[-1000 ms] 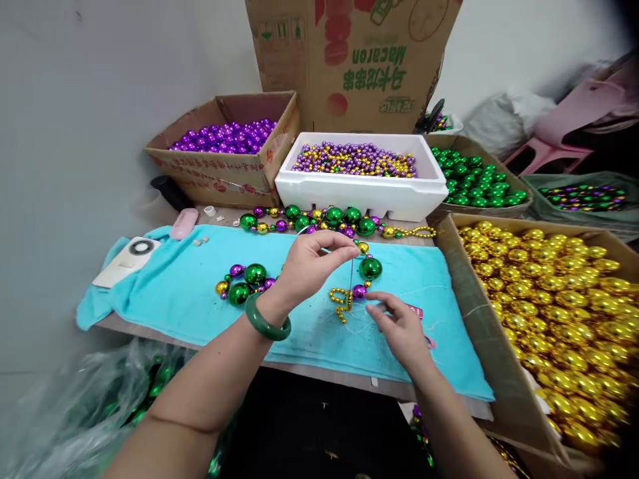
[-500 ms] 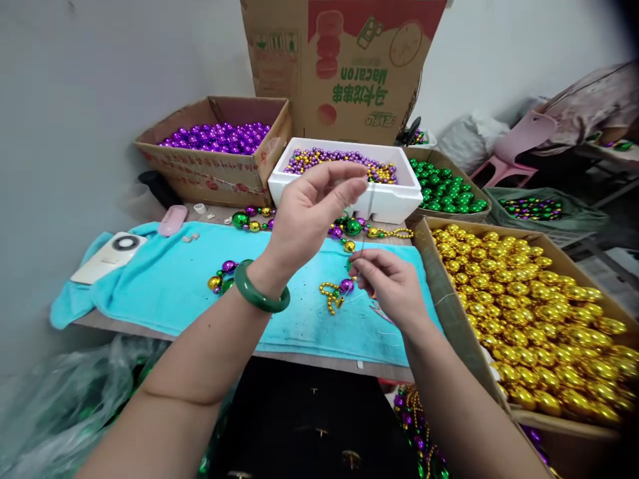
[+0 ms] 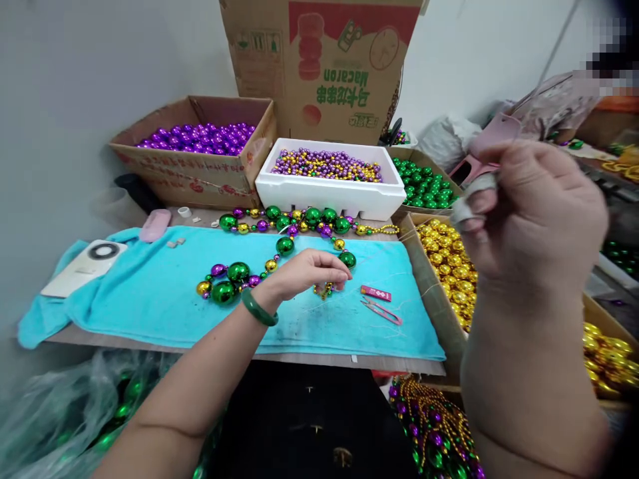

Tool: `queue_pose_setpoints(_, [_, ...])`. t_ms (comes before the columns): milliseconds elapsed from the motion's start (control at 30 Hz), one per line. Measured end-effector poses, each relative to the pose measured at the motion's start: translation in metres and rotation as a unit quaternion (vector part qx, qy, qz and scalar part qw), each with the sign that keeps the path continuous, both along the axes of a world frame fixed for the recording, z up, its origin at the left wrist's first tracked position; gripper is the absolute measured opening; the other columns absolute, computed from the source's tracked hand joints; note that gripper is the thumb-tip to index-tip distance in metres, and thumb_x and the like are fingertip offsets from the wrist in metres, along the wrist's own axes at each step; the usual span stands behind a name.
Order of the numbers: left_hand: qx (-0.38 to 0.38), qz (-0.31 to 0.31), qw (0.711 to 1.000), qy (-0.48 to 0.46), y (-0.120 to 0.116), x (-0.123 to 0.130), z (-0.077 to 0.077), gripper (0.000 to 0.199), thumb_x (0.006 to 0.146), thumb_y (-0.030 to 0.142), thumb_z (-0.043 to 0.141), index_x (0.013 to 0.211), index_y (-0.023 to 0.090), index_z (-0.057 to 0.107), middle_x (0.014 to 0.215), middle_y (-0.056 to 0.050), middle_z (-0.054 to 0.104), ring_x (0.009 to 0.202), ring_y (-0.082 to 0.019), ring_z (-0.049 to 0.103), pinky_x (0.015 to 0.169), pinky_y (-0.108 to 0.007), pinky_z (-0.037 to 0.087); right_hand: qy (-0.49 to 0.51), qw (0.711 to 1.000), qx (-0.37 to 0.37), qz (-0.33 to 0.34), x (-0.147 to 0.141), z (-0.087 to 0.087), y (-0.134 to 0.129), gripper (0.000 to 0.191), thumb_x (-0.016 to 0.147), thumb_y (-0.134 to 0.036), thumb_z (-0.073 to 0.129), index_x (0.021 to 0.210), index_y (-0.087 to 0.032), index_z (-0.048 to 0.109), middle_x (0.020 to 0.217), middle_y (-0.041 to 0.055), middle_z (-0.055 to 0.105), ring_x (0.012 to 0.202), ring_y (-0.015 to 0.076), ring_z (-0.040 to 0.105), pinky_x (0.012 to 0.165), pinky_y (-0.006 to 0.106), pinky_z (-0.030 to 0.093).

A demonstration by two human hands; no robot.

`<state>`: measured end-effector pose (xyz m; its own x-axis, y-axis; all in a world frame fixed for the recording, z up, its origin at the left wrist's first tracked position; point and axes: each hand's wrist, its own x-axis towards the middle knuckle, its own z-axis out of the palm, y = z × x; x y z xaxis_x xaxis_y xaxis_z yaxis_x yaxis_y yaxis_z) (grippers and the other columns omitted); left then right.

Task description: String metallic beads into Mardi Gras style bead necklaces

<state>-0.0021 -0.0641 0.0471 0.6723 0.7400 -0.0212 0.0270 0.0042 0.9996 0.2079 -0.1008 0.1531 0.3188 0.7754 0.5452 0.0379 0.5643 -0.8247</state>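
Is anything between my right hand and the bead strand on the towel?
The cardboard box's wall and pink snips lie between, both below your raised right hand; your left hand hides part of the bead strand.

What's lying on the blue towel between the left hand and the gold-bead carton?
A small pinkish-red block with white print, pink-handled snips and loose pale threads lie between the left hand and the gold-bead carton, in the head view.
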Motion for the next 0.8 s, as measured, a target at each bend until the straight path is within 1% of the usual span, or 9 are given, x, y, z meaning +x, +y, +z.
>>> queue_pose_setpoints(67, [0.008,-0.018,1.0,0.017,0.001,-0.004,0.005,0.012,0.073,0.024,0.065,0.078,0.018,0.073,0.067,-0.006,0.068,0.056,-0.011,0.058,0.044,-0.018,0.038,-0.008,0.999,0.017,-0.027,0.009,0.007,-0.003,0.018,0.086,-0.02,0.052,0.082,-0.014,0.068,0.061,-0.0039,0.061,0.046,-0.0013,0.043,0.044,0.026,0.019])
queue_pose_setpoints(167, [0.007,-0.042,0.998,0.035,0.002,-0.005,0.005,0.014,0.073,0.024,0.065,0.083,0.019,0.074,0.069,-0.007,0.069,0.057,-0.011,0.059,0.045,-0.018,0.039,-0.011,0.998,0.02,-0.053,0.018,0.01,-0.003,0.019,0.086,-0.02,0.051,0.082,-0.014,0.069,0.05,-0.0052,0.054,0.045,-0.0007,0.042,0.045,0.028,0.016])
queue_pose_setpoints(267, [0.019,-0.042,0.999,0.026,0.003,-0.001,0.001,0.012,0.072,0.023,0.066,0.081,0.02,0.074,0.069,-0.007,0.07,0.058,-0.012,0.06,0.049,-0.02,0.044,-0.007,0.997,0.02,-0.07,0.024,0.008,0.001,0.017,0.085,-0.017,0.054,0.079,-0.012,0.069,0.043,-0.0066,0.043,0.041,-0.0003,0.039,0.043,0.027,0.016])
queue_pose_setpoints(367, [0.015,-0.045,0.999,0.024,0.006,0.003,-0.007,0.012,0.072,0.024,0.066,0.08,0.02,0.074,0.069,-0.006,0.07,0.058,-0.012,0.06,0.053,-0.022,0.047,0.007,0.997,0.012,-0.073,0.028,0.007,0.007,0.017,0.085,-0.014,0.054,0.076,-0.011,0.068,0.043,-0.0065,0.042,0.041,-0.0003,0.039,0.043,0.026,0.016])
queue_pose_setpoints(467, [-0.024,-0.07,0.997,0.008,0.008,0.004,-0.016,0.016,0.073,0.025,0.066,0.087,0.019,0.072,0.076,-0.007,0.07,0.066,-0.013,0.061,0.065,-0.028,0.049,0.039,0.996,0.003,-0.079,0.032,0.007,0.013,0.016,0.084,-0.013,0.054,0.074,-0.011,0.067,0.044,-0.0062,0.043,0.042,0.0002,0.041,0.043,0.026,0.016])
queue_pose_setpoints(567, [-0.052,-0.106,0.993,-0.033,0.009,0.003,-0.024,0.021,0.08,0.027,0.06,0.095,0.017,0.069,0.076,-0.007,0.067,0.07,-0.013,0.06,0.072,-0.03,0.047,0.078,0.993,-0.001,-0.092,0.035,0.005,0.018,0.016,0.083,-0.01,0.053,0.073,-0.011,0.066,0.044,-0.006,0.042,0.041,0.0013,0.041,0.041,0.023,0.018])
queue_pose_setpoints(633, [-0.099,-0.11,0.987,-0.061,0.009,0.002,-0.029,0.023,0.084,0.029,0.056,0.098,0.015,0.067,0.076,-0.006,0.065,0.07,-0.012,0.059,0.07,-0.029,0.046,0.103,0.989,-0.009,-0.106,0.036,0.001,0.022,0.017,0.082,-0.009,0.053,0.07,-0.012,0.064,0.042,-0.0057,0.043,0.039,0.0021,0.04,0.038,0.021,0.018])
queue_pose_setpoints(733, [-0.178,-0.093,0.976,-0.08,0.011,-0.002,-0.035,0.028,0.084,0.033,0.056,0.1,0.012,0.066,0.079,-0.006,0.062,0.067,-0.01,0.056,0.062,-0.025,0.043,0.125,0.985,-0.031,-0.111,0.04,-0.005,0.028,0.016,0.081,-0.01,0.054,0.069,-0.013,0.063,0.042,-0.0046,0.045,0.036,0.0037,0.039,0.034,0.02,0.02])
queue_pose_setpoints(800, [-0.204,-0.086,0.972,-0.08,0.012,-0.004,-0.039,0.03,0.083,0.035,0.058,0.1,0.012,0.066,0.077,-0.005,0.061,0.063,-0.008,0.053,0.058,-0.023,0.04,0.133,0.984,-0.039,-0.112,0.042,-0.009,0.03,0.015,0.081,-0.011,0.054,0.069,-0.013,0.063,0.041,-0.0044,0.045,0.036,0.0044,0.04,0.034,0.02,0.022])
